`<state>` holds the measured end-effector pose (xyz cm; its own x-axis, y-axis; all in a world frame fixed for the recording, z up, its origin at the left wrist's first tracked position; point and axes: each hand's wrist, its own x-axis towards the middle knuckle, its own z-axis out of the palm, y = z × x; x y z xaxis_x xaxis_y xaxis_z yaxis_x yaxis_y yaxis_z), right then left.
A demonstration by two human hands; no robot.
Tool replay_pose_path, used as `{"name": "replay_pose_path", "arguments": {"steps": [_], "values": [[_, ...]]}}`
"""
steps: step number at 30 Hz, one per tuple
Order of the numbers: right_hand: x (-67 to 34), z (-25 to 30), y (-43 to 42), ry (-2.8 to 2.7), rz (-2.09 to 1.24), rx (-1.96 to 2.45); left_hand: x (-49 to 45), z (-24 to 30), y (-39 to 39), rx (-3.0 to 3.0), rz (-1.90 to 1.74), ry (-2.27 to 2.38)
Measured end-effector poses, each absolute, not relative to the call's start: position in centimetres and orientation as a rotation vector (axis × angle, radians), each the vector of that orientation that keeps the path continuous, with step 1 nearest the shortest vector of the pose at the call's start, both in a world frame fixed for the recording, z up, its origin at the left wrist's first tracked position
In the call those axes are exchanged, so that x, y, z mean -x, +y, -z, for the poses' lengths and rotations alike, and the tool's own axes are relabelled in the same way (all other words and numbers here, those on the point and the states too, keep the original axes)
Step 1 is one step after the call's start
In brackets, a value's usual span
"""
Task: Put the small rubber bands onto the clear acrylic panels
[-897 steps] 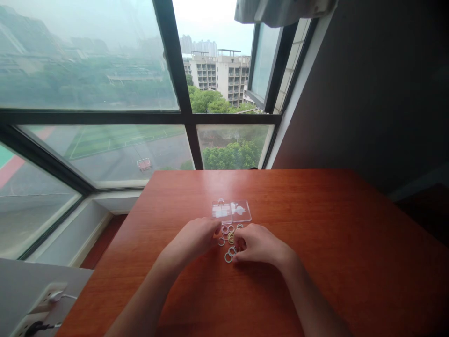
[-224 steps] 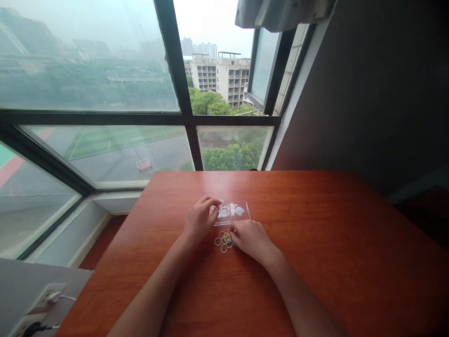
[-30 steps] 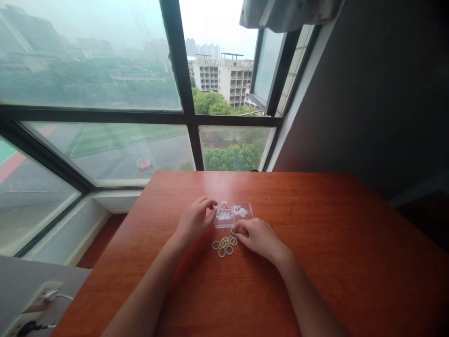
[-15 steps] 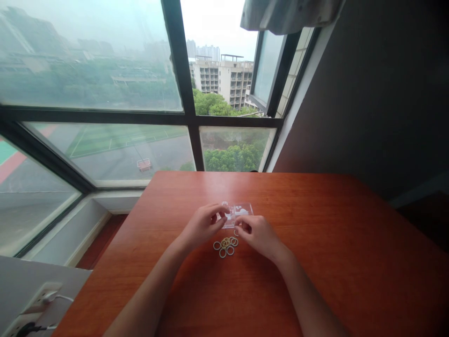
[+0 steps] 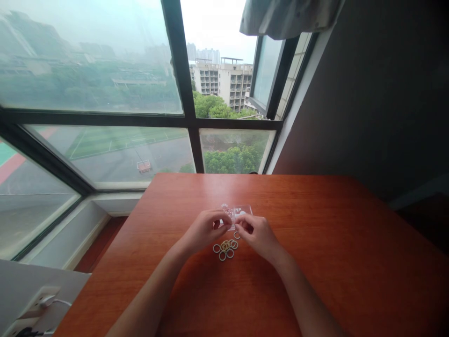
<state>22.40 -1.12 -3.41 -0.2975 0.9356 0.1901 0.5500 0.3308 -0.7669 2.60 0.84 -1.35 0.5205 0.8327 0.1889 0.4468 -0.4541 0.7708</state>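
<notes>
My left hand [image 5: 206, 229] curves in from the left, thumb and forefinger drawn into a pinch. Facing it, my right hand [image 5: 258, 234] pinches too, its fingertips nearly meeting the left ones. Whatever is between the fingers is too small to make out. Just behind both hands lies an open clear plastic case [image 5: 247, 209], partly covered by them, with white and pinkish shapes in it. A single pale ring [image 5: 236, 235] shows right below my right fingertips. Closer to me, several pale green and yellowish rings [image 5: 225, 247] lie in a loose cluster, some overlapping.
The reddish-brown wooden table [image 5: 315, 224] spreads under both arms. Its far edge meets a dark-framed window [image 5: 191, 122], with one pane swung outward. A grey wall [image 5: 365, 107] rises at the right. Low on the left, plugs sit in wall sockets [image 5: 45, 299].
My left hand has shifted right and slightly down, bringing its fingertips close to my right ones. The single ring below my right fingertips is now more exposed. The clustered rings stay put.
</notes>
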Motion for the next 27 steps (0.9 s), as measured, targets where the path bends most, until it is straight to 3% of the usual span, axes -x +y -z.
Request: {"name": "replay_pose_path", "arguments": {"steps": [7, 27], "values": [[-23.0, 3.8, -0.9, -2.105, -0.715, 1.406, -0.6, 1.7, 1.8, -2.221, -0.760, 1.264], [-22.9, 4.4, -1.3, -2.367, -0.648, 1.500, -0.5, 2.0, 1.8, -2.267, -0.732, 1.320]]}}
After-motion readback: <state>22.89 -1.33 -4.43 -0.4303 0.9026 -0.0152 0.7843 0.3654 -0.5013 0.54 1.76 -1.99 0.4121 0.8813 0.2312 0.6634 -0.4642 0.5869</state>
